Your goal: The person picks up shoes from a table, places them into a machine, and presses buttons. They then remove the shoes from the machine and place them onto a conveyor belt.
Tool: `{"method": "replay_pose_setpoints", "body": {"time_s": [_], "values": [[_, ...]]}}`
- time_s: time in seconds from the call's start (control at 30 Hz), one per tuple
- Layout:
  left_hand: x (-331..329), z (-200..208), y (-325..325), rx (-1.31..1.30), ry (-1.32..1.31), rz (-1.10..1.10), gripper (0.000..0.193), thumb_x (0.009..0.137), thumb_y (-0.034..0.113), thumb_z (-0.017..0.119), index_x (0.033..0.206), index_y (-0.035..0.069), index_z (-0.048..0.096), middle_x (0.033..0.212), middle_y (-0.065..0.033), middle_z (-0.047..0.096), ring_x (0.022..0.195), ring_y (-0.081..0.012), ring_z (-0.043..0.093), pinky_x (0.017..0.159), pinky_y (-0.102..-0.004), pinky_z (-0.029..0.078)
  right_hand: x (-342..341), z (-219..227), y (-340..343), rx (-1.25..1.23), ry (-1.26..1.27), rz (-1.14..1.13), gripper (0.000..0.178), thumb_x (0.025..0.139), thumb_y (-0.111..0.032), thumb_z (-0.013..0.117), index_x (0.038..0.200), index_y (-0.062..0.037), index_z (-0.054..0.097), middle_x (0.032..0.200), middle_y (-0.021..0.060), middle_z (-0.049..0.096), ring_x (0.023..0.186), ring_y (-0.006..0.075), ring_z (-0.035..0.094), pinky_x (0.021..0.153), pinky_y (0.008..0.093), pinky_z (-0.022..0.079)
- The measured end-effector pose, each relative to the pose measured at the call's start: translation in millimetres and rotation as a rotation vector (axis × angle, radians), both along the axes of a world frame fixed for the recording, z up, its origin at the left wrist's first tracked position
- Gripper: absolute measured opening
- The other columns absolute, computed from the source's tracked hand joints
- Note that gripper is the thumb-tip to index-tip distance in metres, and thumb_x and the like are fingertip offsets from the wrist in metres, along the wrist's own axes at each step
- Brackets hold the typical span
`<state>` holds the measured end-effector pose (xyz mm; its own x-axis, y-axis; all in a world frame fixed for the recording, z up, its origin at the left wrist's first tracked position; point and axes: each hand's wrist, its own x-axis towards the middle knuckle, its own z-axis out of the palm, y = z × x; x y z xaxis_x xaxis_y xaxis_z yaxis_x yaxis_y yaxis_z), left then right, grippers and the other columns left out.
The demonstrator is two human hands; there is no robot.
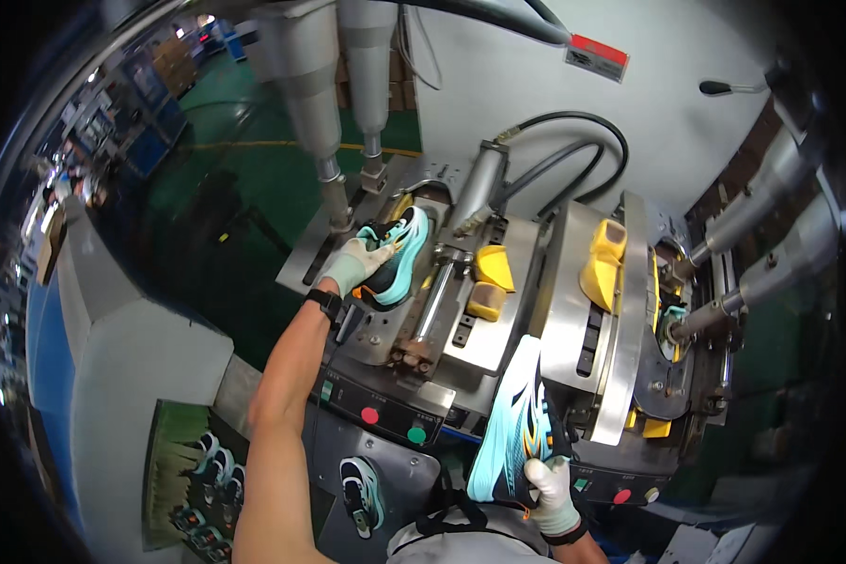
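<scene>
My left hand (355, 262), in a pale glove, grips a turquoise and black sports shoe (397, 260) seated in the left station of a grey metal press machine (498, 310). My right hand (553, 495), also gloved, holds a second turquoise shoe (512, 423) by its heel, sole facing me, in front of the machine's control panel. A black wristband sits on my left wrist.
Yellow pads (492, 270) and a yellow block (602, 263) sit in the press's middle and right stations. Red (369, 415) and green (416, 435) buttons line the panel. Several more shoes (207, 489) lie on a belt at lower left. Hydraulic cylinders (310, 85) hang above.
</scene>
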<state>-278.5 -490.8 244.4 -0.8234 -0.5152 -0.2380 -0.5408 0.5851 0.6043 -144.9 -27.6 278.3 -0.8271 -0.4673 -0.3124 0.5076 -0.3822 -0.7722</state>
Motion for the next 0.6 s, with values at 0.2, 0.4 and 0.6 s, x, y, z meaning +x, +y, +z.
{"method": "replay_pose_setpoints", "body": {"time_s": [0.2, 0.4, 0.6], "values": [[164, 56, 39, 0.236, 0.511, 0.077, 0.048, 0.091, 0.032, 0.068, 0.117, -0.007, 0.061, 0.104, -0.0112, 0.069, 0.09, -0.017, 0.065, 0.083, -0.031, 0.051, -22, 22, -105, -0.077, 0.128, 0.138, 0.061, 0.092, -0.02, 0.069, 0.143, -0.0011, 0.041, 0.128, 0.0104, 0.061, 0.109, 0.0193, 0.065, 0.093, 0.0351, 0.055], [358, 32, 93, 0.374, 0.536, 0.282, 0.034, 0.087, 0.011, 0.067, 0.118, -0.003, 0.063, 0.098, -0.0059, 0.071, 0.083, -0.0097, 0.063, 0.076, -0.0304, 0.053, -130, -5, -310, 0.248, -0.147, 0.341, 0.022, 0.095, -0.025, 0.062, 0.113, -0.0122, 0.063, 0.103, 0.0064, 0.071, 0.086, 0.0224, 0.069, 0.08, 0.037, 0.056], [492, -79, 167, 0.301, 0.329, 0.64, 0.049, 0.079, 0.014, 0.072, 0.125, -0.001, 0.061, 0.104, -0.0177, 0.07, 0.092, -0.0253, 0.07, 0.083, -0.0351, 0.053, -251, -137, -407, 0.884, 0.539, 0.073, 0.034, 0.084, -0.017, 0.063, 0.113, 0.0004, 0.066, 0.107, 0.0166, 0.07, 0.098, 0.0286, 0.07, 0.082, 0.0353, 0.054]]}}
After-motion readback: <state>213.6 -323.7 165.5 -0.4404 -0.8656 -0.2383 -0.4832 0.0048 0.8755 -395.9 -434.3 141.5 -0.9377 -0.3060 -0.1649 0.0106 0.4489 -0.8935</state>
